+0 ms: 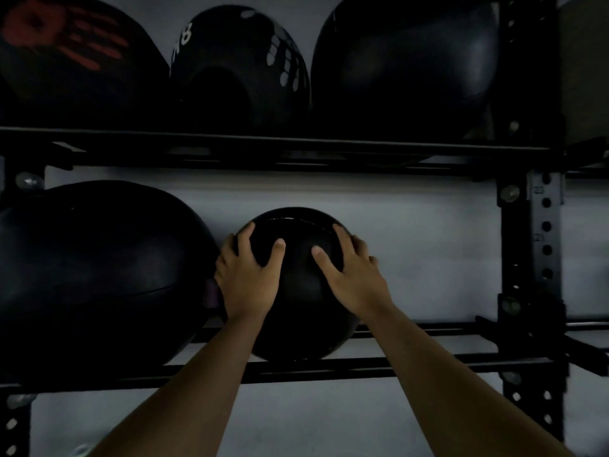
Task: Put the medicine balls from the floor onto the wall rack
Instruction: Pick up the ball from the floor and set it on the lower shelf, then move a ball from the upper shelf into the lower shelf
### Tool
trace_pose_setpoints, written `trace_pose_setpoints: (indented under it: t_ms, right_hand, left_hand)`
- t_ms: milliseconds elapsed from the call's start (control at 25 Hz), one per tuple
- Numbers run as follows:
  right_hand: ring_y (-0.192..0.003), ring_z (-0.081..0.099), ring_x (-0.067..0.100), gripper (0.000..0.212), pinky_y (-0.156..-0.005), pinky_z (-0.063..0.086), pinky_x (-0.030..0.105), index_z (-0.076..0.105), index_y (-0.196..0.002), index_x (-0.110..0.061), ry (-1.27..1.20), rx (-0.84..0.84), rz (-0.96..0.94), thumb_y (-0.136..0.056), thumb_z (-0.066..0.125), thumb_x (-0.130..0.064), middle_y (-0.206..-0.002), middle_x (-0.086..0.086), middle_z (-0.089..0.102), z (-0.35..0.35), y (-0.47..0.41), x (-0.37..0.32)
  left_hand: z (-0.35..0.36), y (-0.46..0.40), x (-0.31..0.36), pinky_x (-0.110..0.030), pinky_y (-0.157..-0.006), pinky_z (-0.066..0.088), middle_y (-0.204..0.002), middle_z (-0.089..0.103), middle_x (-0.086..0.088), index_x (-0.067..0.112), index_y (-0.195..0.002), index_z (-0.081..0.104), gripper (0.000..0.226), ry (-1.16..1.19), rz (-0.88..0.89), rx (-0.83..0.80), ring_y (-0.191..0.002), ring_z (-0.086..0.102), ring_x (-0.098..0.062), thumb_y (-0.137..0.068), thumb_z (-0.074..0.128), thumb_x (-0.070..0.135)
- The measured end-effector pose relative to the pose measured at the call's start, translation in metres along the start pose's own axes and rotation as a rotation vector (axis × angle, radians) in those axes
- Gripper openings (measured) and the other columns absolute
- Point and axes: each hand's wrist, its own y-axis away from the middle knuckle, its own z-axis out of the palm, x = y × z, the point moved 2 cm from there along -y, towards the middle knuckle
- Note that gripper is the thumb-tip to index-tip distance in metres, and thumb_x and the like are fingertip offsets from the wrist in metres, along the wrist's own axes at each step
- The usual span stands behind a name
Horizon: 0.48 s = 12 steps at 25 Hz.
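Note:
A small black medicine ball (296, 301) rests on the two bars of the lower shelf of the black wall rack (412, 362). My left hand (245, 278) is spread over its left side and my right hand (354, 275) over its right side, fingers apart and pressed on the ball. A large black medicine ball (95, 272) sits on the same shelf right beside it, touching my left hand's side. The floor is out of view.
The upper shelf (296, 143) carries three black balls: one with a red handprint (66, 57), one with white markings (240, 67), a plain one (405, 67). A perforated upright post (543, 258) stands at right. The lower shelf to the right of the small ball holds nothing.

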Motion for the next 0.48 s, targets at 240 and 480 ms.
trace_pose_setpoints:
  t_ms: [240, 480]
  right_hand:
    - [-0.130, 0.057, 0.029, 0.055, -0.100, 0.049, 0.043, 0.044, -0.151, -0.034, 0.185, 0.095, -0.048, -0.101, 0.044, -0.059, -0.143, 0.003, 0.060, -0.086, 0.005, -0.015]
    - [-0.109, 0.066, 0.031, 0.029, -0.082, 0.048, 0.036, 0.068, -0.117, -0.024, 0.215, 0.219, -0.106, -0.101, 0.053, -0.042, -0.115, 0.005, 0.073, -0.191, -0.020, -0.017]
  left_hand:
    - [-0.023, -0.004, 0.079, -0.047, -0.118, 0.037, -0.142, 0.062, -0.002, 0.021, -0.135, 0.064, 0.038, -0.037, 0.320, -0.119, -0.135, 0.055, -0.028, -0.098, 0.064, 0.034]
    - [-0.031, -0.016, 0.183, -0.044, -0.108, 0.049, -0.132, 0.067, -0.001, 0.021, -0.125, 0.070, 0.030, -0.143, 0.524, -0.099, -0.122, 0.064, -0.025, -0.096, 0.066, 0.028]
